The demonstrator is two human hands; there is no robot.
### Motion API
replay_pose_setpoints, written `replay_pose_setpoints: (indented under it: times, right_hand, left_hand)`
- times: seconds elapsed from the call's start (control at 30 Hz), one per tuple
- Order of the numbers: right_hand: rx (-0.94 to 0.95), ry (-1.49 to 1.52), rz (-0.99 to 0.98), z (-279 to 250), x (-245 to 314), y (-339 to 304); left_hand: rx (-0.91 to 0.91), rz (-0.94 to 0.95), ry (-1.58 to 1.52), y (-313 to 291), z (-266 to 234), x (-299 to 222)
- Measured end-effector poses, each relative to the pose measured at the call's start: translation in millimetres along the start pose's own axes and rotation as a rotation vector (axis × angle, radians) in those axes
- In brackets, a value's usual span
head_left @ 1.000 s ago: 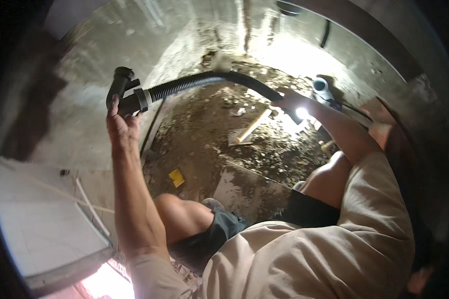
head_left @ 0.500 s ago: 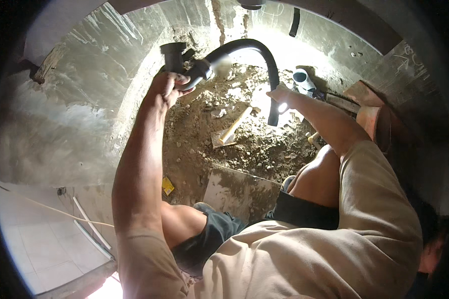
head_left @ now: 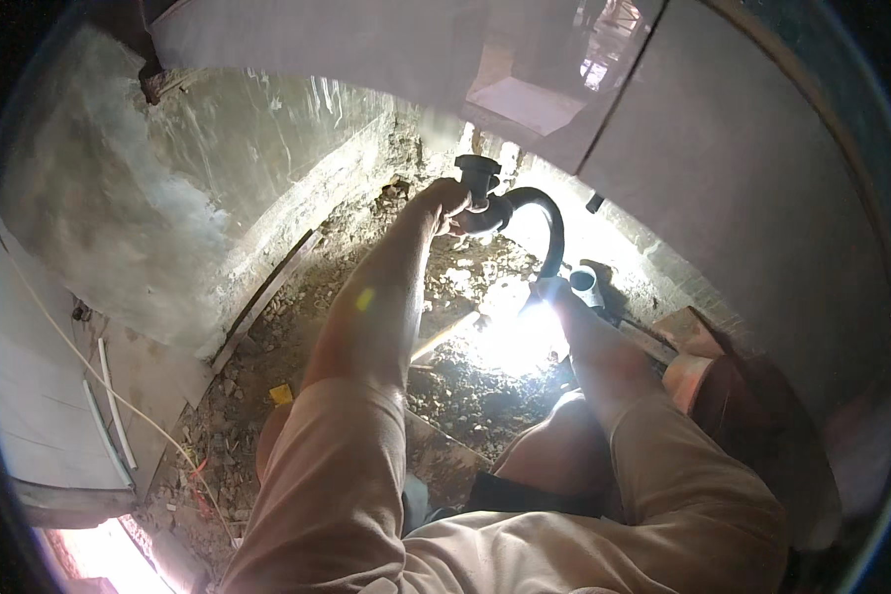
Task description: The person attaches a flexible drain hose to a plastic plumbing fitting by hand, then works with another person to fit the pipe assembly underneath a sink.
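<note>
My left hand [head_left: 449, 205] is closed around a black plastic drain trap [head_left: 478, 178] with a wide round collar at its top. From the trap's side a black flexible drain hose [head_left: 552, 220] arches over and down to the right. My right hand [head_left: 550, 293] grips this hose low down, its fingers partly lost in bright glare. A strong white light shines beside that hand; what gives it off cannot be made out. Just right of the hand, an open grey pipe end [head_left: 585, 281] stands up near the wall. The hose's lower end is hidden by glare and hand.
Rubble and soil [head_left: 455, 396] cover the ground, with a hammer-like wooden handle [head_left: 445, 337] lying on it. An orange-brown curved object [head_left: 688, 381] stands at the right. A large smooth panel [head_left: 723, 168] overhangs the back. A yellow packet [head_left: 281, 394] and a pale cord [head_left: 119, 396] lie left.
The view has swung upward, showing more of the overhanging panel. Both arms reach farther forward; my hands are nearer each other, and my right hand is closer to the grey pipe end.
</note>
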State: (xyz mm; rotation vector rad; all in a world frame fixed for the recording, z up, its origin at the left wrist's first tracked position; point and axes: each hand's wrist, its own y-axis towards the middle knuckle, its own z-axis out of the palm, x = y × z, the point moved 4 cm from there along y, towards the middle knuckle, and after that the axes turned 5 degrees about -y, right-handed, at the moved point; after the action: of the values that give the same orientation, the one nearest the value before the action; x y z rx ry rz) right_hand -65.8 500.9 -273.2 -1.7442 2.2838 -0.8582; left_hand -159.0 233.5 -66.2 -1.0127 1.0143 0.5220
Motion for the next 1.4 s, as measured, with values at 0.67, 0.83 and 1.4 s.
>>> replay_pose_setpoints:
  times: [0.67, 0.83, 1.4]
  right_hand:
    - [-0.322, 2.223, 0.137, -112.6, 72.5, 15.6]
    - [-0.296, 2.413, 0.031, -174.7, -22.0, 50.9]
    - [-0.286, 1.333, 0.219, -161.1, 25.8, 137.6]
  left_hand:
    - [0.451, 0.41, 0.156, 8.9, -55.2, 12.5]
    - [0.574, 0.532, 0.599, -39.2, -34.6, -28.3]
    - [0.613, 1.054, 0.428, 21.3, 27.4, 171.8]
